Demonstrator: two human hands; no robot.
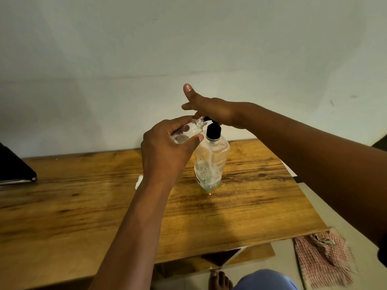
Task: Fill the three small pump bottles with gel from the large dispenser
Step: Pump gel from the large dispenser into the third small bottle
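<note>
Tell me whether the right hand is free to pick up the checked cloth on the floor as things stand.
Probably not at once: the right hand presses the black pump of the large dispenser, while the left hand holds a small bottle at its spout. The checked cloth lies unobstructed below the table.

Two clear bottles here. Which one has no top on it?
The small bottle, tilted in the left hand, has a bare threaded neck. The large dispenser on the table keeps its black pump.

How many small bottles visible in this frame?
1. The small clear plastic bottle is gripped in the left hand, tilted with its open neck at the black pump spout of the large clear dispenser. Others may be hidden behind the left arm.
</note>
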